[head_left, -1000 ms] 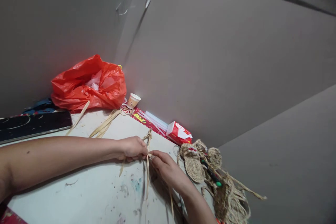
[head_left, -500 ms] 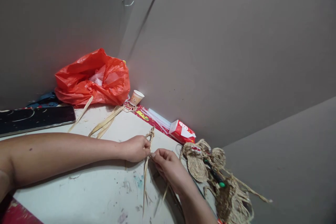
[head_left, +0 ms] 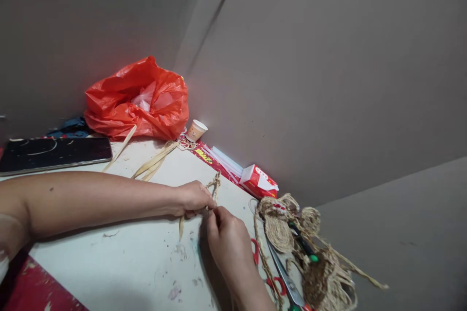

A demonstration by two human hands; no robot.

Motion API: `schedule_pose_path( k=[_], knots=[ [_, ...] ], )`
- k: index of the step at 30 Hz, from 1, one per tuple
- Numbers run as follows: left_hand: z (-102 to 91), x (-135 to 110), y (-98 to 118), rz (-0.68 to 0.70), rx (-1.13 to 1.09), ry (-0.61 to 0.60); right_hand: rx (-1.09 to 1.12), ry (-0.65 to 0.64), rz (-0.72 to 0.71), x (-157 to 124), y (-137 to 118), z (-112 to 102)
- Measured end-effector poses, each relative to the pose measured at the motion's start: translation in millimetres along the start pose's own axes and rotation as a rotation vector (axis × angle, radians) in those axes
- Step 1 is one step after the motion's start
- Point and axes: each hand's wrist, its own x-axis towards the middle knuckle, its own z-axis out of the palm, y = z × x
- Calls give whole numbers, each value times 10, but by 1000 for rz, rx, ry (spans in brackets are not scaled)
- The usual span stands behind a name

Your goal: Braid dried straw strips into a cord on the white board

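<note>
A short braid of dry straw-coloured fibre (head_left: 216, 184) stands out above my hands over the white table. My left hand (head_left: 197, 198) comes in from the left with fingers closed around the braid's lower part. Pressed close against it, my right hand (head_left: 229, 238) is also closed, with thumb and fingers pinched at the braid's lower end. The back of the right hand hides most of the loose strands. One pale strip (head_left: 181, 227) hangs below my left hand.
A red plastic bag (head_left: 136, 102), a paper cup (head_left: 197, 130), a phone (head_left: 56, 154) and loose husk strips (head_left: 155, 161) lie at the back. To the right are a red tissue pack (head_left: 259, 181), coiled braids (head_left: 279, 228) and scissors (head_left: 284, 272).
My right hand has turned knuckles up and moved in against my left hand. The long strands that hung below the hands no longer show. Scissors have come into view as the camera shifted.
</note>
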Motion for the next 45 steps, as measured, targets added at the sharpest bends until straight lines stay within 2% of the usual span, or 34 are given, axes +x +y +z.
schedule_pose_path(
  k=[4, 5, 7, 9, 10, 11, 14, 15, 17, 20, 22, 25, 28, 30, 32, 34, 37, 39, 45],
  knots=[
    [13, 25, -25, -16, -97, -9, -90, 0, -19, -122, -123, -8],
    [14, 27, -29, -17, -89, -2, -77, -47, -51, -182, -172, -31],
    [9, 21, -25, -18, -82, 1, 31, -230, -162, -304, -266, -124],
    [-3, 4, -7, -14, -81, -5, 267, -422, -266, -365, -309, -271],
    [-11, -6, 4, -8, -82, -10, 395, -457, -268, -352, -297, -352],
    [-18, -14, 14, 0, -84, -16, 504, -398, -215, -306, -261, -426],
    [-35, -18, 24, 16, -83, -32, 701, 171, 53, -35, -59, -523],
    [-38, -13, 19, 17, -83, -40, 771, 240, 135, 62, 11, -499],
    [-43, 4, -4, 25, -106, -63, 933, 78, 265, 203, 110, -385],
    [-46, 28, -44, 86, -143, -135, 1050, -260, 314, 247, 130, -192],
    [-53, 33, -50, 133, -109, -140, 1078, -401, 314, 224, 103, -137],
    [-79, 24, -15, 153, -41, -149, 1079, -451, 306, 224, 102, -162],
    [-126, 6, 53, 126, -7, -266, 1085, -478, 293, 274, 154, -201],
    [-158, -3, 94, 109, 24, -299, 1116, -502, 284, 302, 182, -205],
    [-183, -5, 122, 137, 100, -278, 1164, -520, 278, 314, 186, -202],
    [-202, -4, 139, 224, 214, -241, 1210, -523, 280, 312, 169, -199],
    [-225, -6, 169, 350, 388, -193, 1260, -476, 293, 303, 127, -189],
    [-230, -23, 197, 384, 543, -147, 1278, -426, 309, 301, 102, -172],
    [-106, -178, 162, 497, 1052, 119, 1341, -300, 346, 273, 32, -97]
  ],
)
